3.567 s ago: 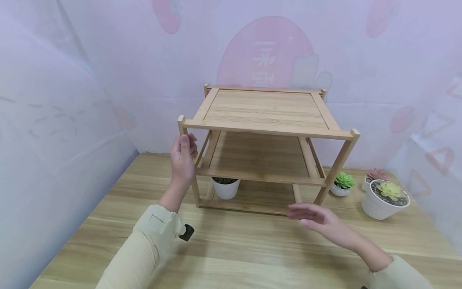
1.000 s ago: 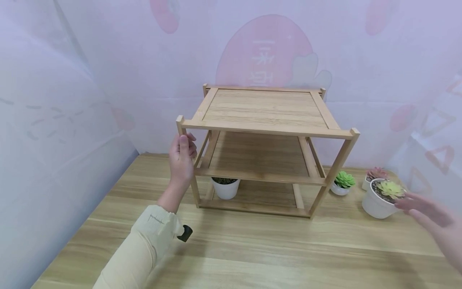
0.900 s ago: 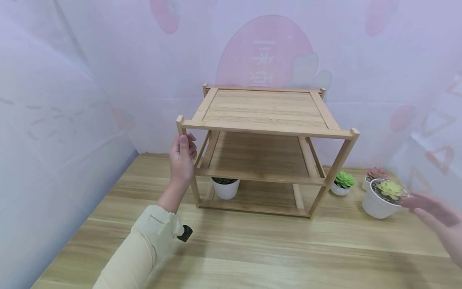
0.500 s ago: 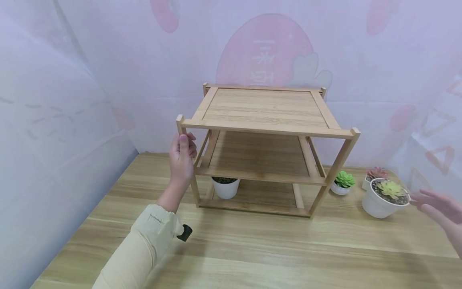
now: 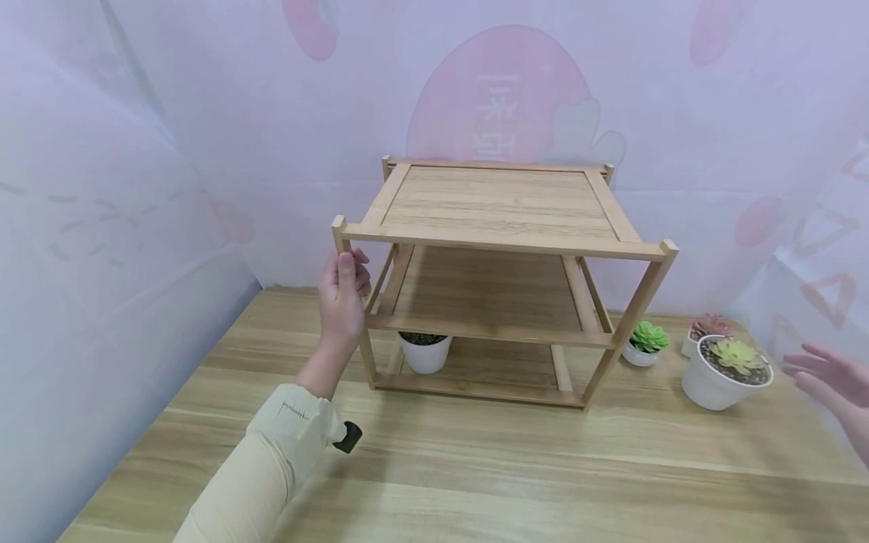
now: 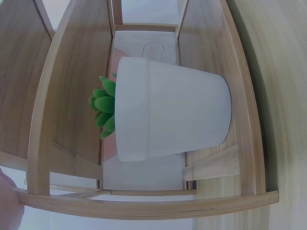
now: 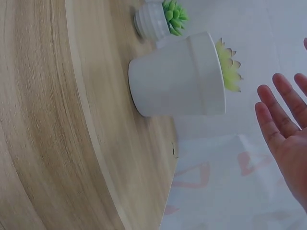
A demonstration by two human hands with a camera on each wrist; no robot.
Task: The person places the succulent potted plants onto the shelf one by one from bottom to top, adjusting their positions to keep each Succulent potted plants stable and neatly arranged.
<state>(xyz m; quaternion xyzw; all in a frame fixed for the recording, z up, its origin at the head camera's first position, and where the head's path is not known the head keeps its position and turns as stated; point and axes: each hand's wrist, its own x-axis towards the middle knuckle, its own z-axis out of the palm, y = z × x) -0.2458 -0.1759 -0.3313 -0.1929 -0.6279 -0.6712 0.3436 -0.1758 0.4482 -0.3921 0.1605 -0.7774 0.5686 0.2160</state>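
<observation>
Right in the middle of the table (image 5: 468, 471) stands a three-level wooden shelf (image 5: 505, 204), upright, its top and middle boards bare. The left hand (image 5: 344, 298) holds its near left post just below the top corner, fingers curled round the wood. On the bottom level, toward the left, sits a white flowerpot (image 5: 425, 354); the left wrist view shows green leaves (image 6: 105, 104) rising from it. To the right of the shelf, near the table's right edge, a big pot (image 5: 714, 386) of dark grit holds a yellow-green plant (image 5: 736, 354). The right hand (image 5: 835, 381) hangs just to the right of that pot, apart from it, its fingers straight and spread wide. Behind the big pot stands a reddish plant (image 5: 710, 325), and farther left, beside the shelf, a small bright green plant (image 5: 648, 336) in a low white pot. A pale printed sheet (image 5: 285, 121) covers the far side.
</observation>
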